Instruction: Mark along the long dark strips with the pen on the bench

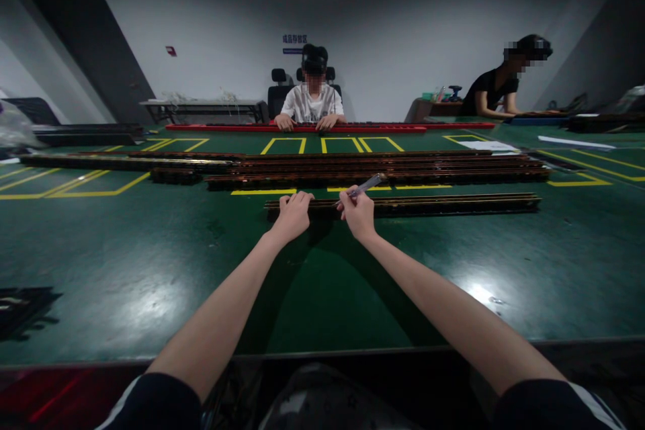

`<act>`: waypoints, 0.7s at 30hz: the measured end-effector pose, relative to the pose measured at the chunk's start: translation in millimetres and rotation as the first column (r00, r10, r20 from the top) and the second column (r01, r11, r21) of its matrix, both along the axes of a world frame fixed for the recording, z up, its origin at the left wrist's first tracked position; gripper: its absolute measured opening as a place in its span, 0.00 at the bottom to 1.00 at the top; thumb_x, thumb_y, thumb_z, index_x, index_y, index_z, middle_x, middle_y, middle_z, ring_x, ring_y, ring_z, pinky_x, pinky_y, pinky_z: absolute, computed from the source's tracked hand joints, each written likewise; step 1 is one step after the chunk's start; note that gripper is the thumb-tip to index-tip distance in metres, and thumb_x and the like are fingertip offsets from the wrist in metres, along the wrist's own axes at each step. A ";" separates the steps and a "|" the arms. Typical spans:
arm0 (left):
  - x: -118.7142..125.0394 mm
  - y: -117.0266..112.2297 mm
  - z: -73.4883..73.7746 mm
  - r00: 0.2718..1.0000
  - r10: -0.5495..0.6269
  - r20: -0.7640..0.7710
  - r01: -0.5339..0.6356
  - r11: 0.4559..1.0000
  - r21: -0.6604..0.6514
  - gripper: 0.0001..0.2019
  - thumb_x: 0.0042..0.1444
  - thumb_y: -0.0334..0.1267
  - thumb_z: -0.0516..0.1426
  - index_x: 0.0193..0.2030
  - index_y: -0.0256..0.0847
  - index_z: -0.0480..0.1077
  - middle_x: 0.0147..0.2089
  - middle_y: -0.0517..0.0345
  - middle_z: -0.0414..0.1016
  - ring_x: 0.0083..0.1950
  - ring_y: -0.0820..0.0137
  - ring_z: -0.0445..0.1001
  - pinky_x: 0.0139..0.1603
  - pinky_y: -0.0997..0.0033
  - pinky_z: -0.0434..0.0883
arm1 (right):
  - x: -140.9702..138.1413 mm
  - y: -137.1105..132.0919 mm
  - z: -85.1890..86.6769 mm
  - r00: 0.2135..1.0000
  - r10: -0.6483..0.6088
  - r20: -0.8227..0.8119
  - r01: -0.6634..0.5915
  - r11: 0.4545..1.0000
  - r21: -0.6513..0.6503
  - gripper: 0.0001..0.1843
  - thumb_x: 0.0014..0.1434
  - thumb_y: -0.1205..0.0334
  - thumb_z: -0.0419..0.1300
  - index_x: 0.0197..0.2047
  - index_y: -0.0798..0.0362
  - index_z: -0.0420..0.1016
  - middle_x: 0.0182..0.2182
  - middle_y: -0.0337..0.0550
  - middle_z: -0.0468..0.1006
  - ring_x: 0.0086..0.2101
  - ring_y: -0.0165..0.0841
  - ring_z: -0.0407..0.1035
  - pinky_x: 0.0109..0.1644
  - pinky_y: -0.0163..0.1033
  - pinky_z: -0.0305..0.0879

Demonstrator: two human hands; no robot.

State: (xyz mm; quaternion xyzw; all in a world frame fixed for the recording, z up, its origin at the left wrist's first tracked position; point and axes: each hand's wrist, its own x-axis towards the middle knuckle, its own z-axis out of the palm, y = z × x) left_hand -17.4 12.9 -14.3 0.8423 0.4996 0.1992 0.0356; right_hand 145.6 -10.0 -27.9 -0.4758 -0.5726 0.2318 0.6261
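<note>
A long dark strip (453, 205) with thin brass-coloured edges lies crosswise on the green table in front of me. My left hand (296, 211) is closed over it near its left end, thumb pointing right. My right hand (359, 213) grips a slim pen-like tool (367, 185) with a see-through body. The tool slants, its back end up to the right and its front end down at the strip. The tip is too small to make out. Just beyond lies a stack of similar long dark strips (377, 169).
Yellow outlines (95, 193) mark the green tabletop (151, 269). Dark toothed parts (25, 309) lie at the near left. Across the table, a person (312, 101) has both hands on a long red strip (226, 127). Another person (496, 91) leans over the far right.
</note>
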 end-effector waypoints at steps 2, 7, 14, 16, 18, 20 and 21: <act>-0.5 0.8 0.0 1.000 -0.007 0.004 0.007 1.000 -0.006 0.22 0.54 0.23 0.44 0.53 0.39 0.68 0.54 0.46 0.72 0.58 0.59 0.67 0.62 0.49 0.54 | 0.4 -0.1 0.8 1.000 0.002 0.014 -0.002 1.000 -0.012 0.23 0.57 0.39 0.54 0.29 0.52 0.64 0.22 0.40 0.72 0.20 0.30 0.68 0.21 0.34 0.65; -2.9 4.7 -2.0 1.000 -0.015 0.008 0.015 1.000 -0.011 0.23 0.53 0.23 0.44 0.53 0.37 0.67 0.55 0.44 0.71 0.59 0.59 0.66 0.62 0.50 0.54 | 1.2 0.2 1.4 0.998 -0.008 0.067 0.009 1.000 -0.017 0.23 0.57 0.39 0.54 0.28 0.52 0.65 0.23 0.43 0.74 0.20 0.31 0.69 0.22 0.35 0.65; -6.8 8.0 -4.5 1.000 -0.012 0.022 0.012 1.000 0.000 0.23 0.53 0.23 0.43 0.53 0.39 0.68 0.55 0.45 0.71 0.59 0.59 0.66 0.62 0.50 0.53 | 0.3 0.6 0.6 0.995 -0.015 0.100 0.018 1.000 -0.023 0.24 0.57 0.38 0.53 0.28 0.52 0.66 0.24 0.45 0.76 0.21 0.32 0.71 0.22 0.35 0.65; -7.0 7.9 -3.7 0.999 -0.011 0.030 0.011 1.000 -0.007 0.23 0.53 0.23 0.43 0.53 0.39 0.68 0.55 0.45 0.72 0.59 0.59 0.66 0.62 0.50 0.53 | 0.0 0.1 0.9 0.995 -0.016 0.097 0.019 0.999 -0.026 0.24 0.57 0.38 0.53 0.29 0.52 0.66 0.24 0.45 0.76 0.22 0.33 0.72 0.23 0.36 0.66; -7.0 7.8 -2.9 0.999 -0.011 0.037 0.011 1.000 -0.016 0.23 0.53 0.23 0.44 0.52 0.39 0.68 0.54 0.46 0.72 0.59 0.59 0.66 0.62 0.50 0.53 | -0.1 -0.5 1.1 0.996 -0.016 0.089 0.018 1.000 -0.020 0.24 0.58 0.39 0.53 0.29 0.53 0.66 0.24 0.45 0.76 0.22 0.33 0.72 0.23 0.36 0.66; -7.4 8.1 -2.7 0.999 -0.013 0.040 0.014 1.000 -0.022 0.23 0.53 0.24 0.44 0.53 0.39 0.68 0.54 0.46 0.72 0.59 0.59 0.66 0.62 0.49 0.53 | 0.0 -0.9 1.2 0.997 -0.023 0.074 0.024 1.000 -0.008 0.22 0.58 0.40 0.54 0.29 0.53 0.66 0.24 0.44 0.76 0.22 0.33 0.71 0.23 0.36 0.66; -7.8 8.3 -2.8 0.999 -0.017 0.040 0.018 1.000 -0.024 0.23 0.53 0.24 0.44 0.53 0.39 0.68 0.54 0.46 0.72 0.59 0.59 0.66 0.62 0.49 0.53 | 0.1 -1.0 1.3 0.997 -0.032 0.064 0.033 0.999 -0.005 0.22 0.59 0.41 0.54 0.29 0.52 0.66 0.24 0.44 0.75 0.22 0.33 0.71 0.23 0.36 0.66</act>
